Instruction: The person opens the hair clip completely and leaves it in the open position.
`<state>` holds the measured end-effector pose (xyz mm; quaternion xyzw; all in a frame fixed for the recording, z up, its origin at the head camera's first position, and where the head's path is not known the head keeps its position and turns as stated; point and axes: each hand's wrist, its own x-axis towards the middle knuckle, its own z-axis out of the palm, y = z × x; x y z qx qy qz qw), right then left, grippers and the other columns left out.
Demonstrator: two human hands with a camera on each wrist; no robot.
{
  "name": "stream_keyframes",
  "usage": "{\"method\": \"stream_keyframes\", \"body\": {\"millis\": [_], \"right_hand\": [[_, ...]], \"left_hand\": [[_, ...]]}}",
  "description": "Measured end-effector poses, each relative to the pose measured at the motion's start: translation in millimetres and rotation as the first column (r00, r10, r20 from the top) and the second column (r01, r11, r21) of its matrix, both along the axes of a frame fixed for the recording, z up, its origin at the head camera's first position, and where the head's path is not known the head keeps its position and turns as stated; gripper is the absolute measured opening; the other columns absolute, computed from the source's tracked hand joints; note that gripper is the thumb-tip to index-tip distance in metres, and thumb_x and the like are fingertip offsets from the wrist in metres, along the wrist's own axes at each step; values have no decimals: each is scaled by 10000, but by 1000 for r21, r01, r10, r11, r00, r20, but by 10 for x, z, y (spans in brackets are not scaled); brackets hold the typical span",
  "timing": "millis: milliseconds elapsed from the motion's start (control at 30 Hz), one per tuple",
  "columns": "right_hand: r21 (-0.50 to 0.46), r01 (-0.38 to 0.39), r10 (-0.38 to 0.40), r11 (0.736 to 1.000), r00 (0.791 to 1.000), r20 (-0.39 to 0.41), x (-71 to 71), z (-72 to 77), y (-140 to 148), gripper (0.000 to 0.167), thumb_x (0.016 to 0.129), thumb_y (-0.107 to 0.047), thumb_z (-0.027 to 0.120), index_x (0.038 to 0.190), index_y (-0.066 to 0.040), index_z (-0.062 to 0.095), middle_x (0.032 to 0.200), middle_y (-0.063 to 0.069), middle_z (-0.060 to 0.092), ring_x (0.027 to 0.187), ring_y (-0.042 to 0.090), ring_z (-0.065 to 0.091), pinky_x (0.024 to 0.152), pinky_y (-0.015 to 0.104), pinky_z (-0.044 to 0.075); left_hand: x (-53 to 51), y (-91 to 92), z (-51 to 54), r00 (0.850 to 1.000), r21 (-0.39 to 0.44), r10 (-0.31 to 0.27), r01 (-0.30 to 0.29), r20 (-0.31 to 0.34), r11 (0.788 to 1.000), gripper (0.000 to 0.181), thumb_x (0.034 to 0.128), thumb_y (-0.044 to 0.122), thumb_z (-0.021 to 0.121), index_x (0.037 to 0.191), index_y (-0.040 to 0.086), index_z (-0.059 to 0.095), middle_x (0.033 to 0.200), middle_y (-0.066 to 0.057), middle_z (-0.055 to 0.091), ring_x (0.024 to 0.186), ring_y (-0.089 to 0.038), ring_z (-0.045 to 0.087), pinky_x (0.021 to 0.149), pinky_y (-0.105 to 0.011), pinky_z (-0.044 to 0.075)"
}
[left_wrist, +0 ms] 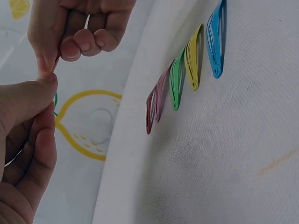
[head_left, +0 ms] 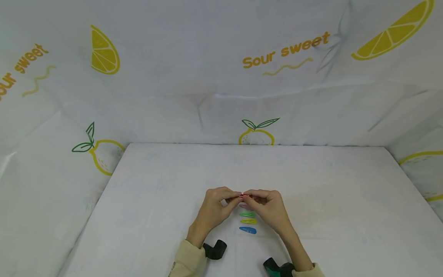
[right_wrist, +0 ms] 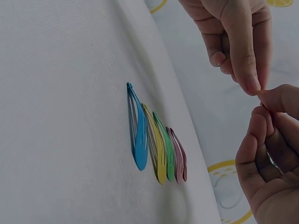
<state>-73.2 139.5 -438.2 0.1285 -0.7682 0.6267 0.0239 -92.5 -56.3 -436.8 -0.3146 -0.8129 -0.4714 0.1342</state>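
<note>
In the head view my left hand (head_left: 217,206) and right hand (head_left: 268,207) meet fingertip to fingertip at the far end of a row of hair clips. Between them they pinch a thin red hair clip (head_left: 244,196), mostly covered by thumbs and forefingers. The left wrist view has my left hand (left_wrist: 25,126) below and the right hand (left_wrist: 88,25) above. My right hand (right_wrist: 275,144) is the lower one in the right wrist view. On the table lie a blue clip (head_left: 247,230), yellow clip (head_left: 248,221), green clip (head_left: 247,214), pink clip (right_wrist: 176,161) and dark red clip (left_wrist: 149,114).
The clips lie side by side on a white table (head_left: 155,215). A white sheet with printed lemons (head_left: 207,77) hangs behind and beside it. Black wrist mounts (head_left: 215,250) sit at both sleeves, near the table's front.
</note>
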Motion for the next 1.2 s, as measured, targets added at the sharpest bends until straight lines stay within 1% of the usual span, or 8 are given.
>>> {"method": "stream_keyframes", "body": {"millis": [100,367,567,700,900,1067,1133,1200], "right_hand": [[6,-3,3,1000,1000,-21,-7,-6,-11,108,924,-53,734,987,16,788,934,186,785,816,149,752,717,203,585],[45,8,-5,999,998,-62,-13,-21,-17,112,928,-15,714,981,50,788,944,197,788,864,23,739,760,187,593],[58,4,1,998,997,-79,-15,-33,-9,117,925,-3,711,993,58,784,954,202,787,873,23,739,764,191,596],[72,17,-13,997,998,-59,-18,-43,-12,114,920,-13,723,993,46,787,958,194,789,863,29,738,755,196,596],[139,48,-42,989,998,-44,-9,-35,-14,112,908,-49,750,997,-2,799,955,146,798,797,56,726,712,217,593],[183,29,-17,983,998,-63,0,-19,7,156,921,-93,751,1053,-26,797,975,117,802,774,137,747,710,226,594],[193,21,-6,981,997,-78,6,-12,24,182,920,-99,753,1077,-15,789,965,113,801,766,134,747,706,229,595],[212,20,0,977,995,-96,13,-3,46,209,913,-100,761,1098,-5,781,950,105,800,757,93,735,701,229,596]], "left_hand": [[3,0,-3,1000,0,10,-10,11,1000,113,862,67,804,961,14,818,836,-69,794,689,-90,683,654,-136,530],[7,25,-31,1000,-10,13,-12,22,1000,102,869,48,796,957,3,818,822,-71,792,682,-94,694,629,-179,550],[3,17,-37,1000,-33,13,-13,14,999,110,873,51,792,969,2,815,840,-71,794,693,-99,701,646,-142,535],[9,8,-31,1000,-68,14,-14,4,998,128,878,62,789,990,6,813,849,-63,793,707,-96,699,653,-141,533],[27,-4,-33,998,-128,27,-33,-55,991,143,862,59,804,999,16,815,847,-50,788,711,-84,677,638,-191,552],[24,-20,-45,992,-147,35,-53,-123,988,143,840,65,825,978,30,821,832,-33,782,710,-74,663,648,-159,535],[22,-29,-40,990,-150,34,-55,-138,987,144,835,68,829,974,32,822,828,-30,780,711,-74,665,652,-149,531],[22,-36,-32,989,-157,32,-55,-141,986,148,834,70,831,977,35,823,826,-26,779,712,-73,666,652,-150,532]]}}
